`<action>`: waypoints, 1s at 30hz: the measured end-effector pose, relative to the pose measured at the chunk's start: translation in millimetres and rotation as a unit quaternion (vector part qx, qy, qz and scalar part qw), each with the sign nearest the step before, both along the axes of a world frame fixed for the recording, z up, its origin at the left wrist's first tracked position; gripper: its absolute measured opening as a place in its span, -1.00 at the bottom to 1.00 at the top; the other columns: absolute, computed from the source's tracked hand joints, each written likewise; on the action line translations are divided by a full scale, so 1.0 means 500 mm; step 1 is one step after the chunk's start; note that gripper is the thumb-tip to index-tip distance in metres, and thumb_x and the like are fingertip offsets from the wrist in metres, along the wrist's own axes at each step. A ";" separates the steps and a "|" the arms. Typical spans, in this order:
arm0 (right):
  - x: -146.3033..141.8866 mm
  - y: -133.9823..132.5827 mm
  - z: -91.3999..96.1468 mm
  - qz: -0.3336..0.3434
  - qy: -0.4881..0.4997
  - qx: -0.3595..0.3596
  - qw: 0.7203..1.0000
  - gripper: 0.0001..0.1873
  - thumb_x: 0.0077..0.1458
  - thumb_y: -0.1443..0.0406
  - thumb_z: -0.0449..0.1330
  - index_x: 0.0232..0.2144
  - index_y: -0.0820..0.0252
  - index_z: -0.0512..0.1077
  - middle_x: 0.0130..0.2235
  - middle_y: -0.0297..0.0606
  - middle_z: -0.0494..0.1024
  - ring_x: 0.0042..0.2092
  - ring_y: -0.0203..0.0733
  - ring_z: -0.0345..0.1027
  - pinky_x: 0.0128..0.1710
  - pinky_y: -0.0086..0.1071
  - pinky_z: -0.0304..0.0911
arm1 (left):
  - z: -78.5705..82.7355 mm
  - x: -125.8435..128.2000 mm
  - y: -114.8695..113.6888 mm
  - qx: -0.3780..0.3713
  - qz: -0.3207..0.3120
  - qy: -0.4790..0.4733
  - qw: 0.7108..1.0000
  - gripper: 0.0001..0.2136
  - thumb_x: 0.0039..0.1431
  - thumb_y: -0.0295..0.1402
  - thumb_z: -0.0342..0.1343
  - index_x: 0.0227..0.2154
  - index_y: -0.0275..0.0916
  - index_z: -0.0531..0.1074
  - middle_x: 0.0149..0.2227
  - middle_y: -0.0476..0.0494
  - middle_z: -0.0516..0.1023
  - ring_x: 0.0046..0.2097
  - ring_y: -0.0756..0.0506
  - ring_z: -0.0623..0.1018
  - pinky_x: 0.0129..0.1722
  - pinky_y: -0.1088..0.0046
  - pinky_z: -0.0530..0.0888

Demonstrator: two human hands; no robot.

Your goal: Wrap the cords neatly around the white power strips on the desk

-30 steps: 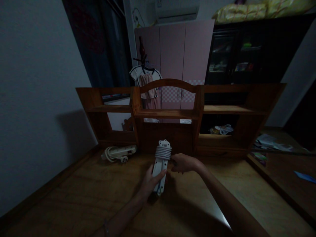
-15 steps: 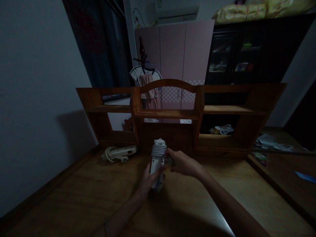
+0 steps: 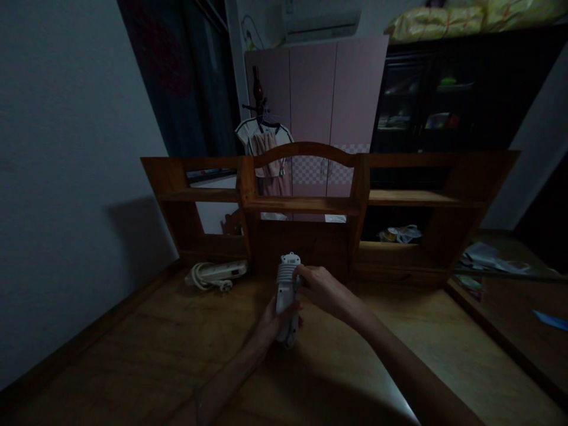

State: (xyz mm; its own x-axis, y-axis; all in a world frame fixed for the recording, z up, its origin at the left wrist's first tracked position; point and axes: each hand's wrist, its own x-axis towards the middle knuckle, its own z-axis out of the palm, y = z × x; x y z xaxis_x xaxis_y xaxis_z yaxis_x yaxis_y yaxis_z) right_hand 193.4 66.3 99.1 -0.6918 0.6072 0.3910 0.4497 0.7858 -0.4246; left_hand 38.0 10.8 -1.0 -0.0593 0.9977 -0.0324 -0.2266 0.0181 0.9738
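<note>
A white power strip point(image 3: 286, 300) is held up over the wooden table, its underside with a small label facing me. Several turns of its grey-white cord point(image 3: 286, 273) are wound around the far part of the strip. My left hand point(image 3: 277, 319) is closed around the strip's lower half. At the right edge of the windings, my right hand point(image 3: 320, 284) is closed with thumb and finger pinched on the cord; the rest of what lies in that hand is hidden. Another white power strip point(image 3: 224, 271) with its own bundled cord and plug lies on the table to the left.
A wooden shelf unit point(image 3: 306, 204) stands along the far edge of the table point(image 3: 168, 343). The left side is bounded by a wall point(image 3: 84, 236). Plastic bags point(image 3: 492, 260) and a blue item point(image 3: 550, 319) lie on a lower surface to the right.
My right hand has moved slightly in against the windings, and the cord end below its fingers no longer shows. The view has shifted a little.
</note>
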 end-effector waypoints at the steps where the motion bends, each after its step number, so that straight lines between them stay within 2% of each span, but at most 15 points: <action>1: -0.004 0.001 -0.004 0.003 0.000 0.009 1.000 -0.75 -0.03 0.51 0.17 -0.26 0.21 0.37 -0.30 -0.30 0.47 -0.32 -0.32 0.33 -0.37 -0.53 0.10 | -0.002 -0.002 0.002 -0.001 0.005 0.000 1.000 -0.50 -0.11 -0.05 0.28 -0.20 -0.29 0.32 -0.35 -0.18 0.55 -0.49 -0.08 0.55 -0.57 0.47 0.43; 8: -0.010 0.023 -0.025 0.044 0.015 0.037 0.998 -0.74 0.02 0.45 0.23 -0.18 0.17 0.42 -0.22 -0.26 0.46 -0.23 -0.29 0.36 -0.24 -0.49 0.19 | -0.018 -0.013 0.020 -0.010 0.010 -0.028 1.000 -0.47 -0.20 -0.05 0.33 -0.23 -0.30 0.35 -0.38 -0.17 0.55 -0.51 -0.08 0.54 -0.55 0.44 0.45; 14: -0.010 0.033 -0.040 0.070 0.056 0.029 0.996 -0.51 0.06 0.39 0.24 0.06 0.12 0.30 -0.08 -0.21 0.45 -0.21 -0.28 0.38 -0.21 -0.47 0.24 | -0.024 -0.017 0.021 -0.032 -0.002 -0.027 0.999 -0.48 -0.12 -0.04 0.29 -0.19 -0.35 0.39 -0.33 -0.25 0.56 -0.47 -0.08 0.54 -0.51 0.45 0.45; 20: -0.026 0.037 -0.068 0.028 0.034 0.033 0.998 -0.79 0.14 0.37 0.17 -0.14 0.23 0.41 -0.16 -0.17 0.47 -0.17 -0.22 0.38 -0.15 -0.43 0.24 | -0.033 -0.019 0.027 -0.036 0.027 -0.014 0.999 -0.43 -0.11 0.00 0.26 -0.11 -0.29 0.35 -0.29 -0.21 0.56 -0.42 -0.08 0.56 -0.49 0.47 0.44; 26: -0.017 0.011 -0.055 0.009 -0.015 0.048 0.999 -0.77 0.13 0.37 0.17 -0.11 0.23 0.38 -0.18 -0.17 0.47 -0.17 -0.20 0.38 -0.17 -0.41 0.23 | -0.029 -0.009 0.016 -0.021 0.031 -0.004 0.999 -0.40 -0.15 0.02 0.28 -0.14 -0.28 0.28 -0.37 -0.15 0.54 -0.48 -0.08 0.54 -0.50 0.44 0.44; 30: 0.034 -0.030 -0.043 -0.001 -0.020 0.060 0.998 -0.80 0.16 0.38 0.12 -0.13 0.23 0.36 -0.20 -0.19 0.45 -0.20 -0.24 0.37 -0.22 -0.43 0.24 | -0.015 0.031 -0.017 0.003 0.041 0.023 0.999 -0.37 -0.14 0.02 0.27 -0.08 -0.23 0.20 -0.40 -0.09 0.52 -0.49 -0.08 0.53 -0.50 0.44 0.43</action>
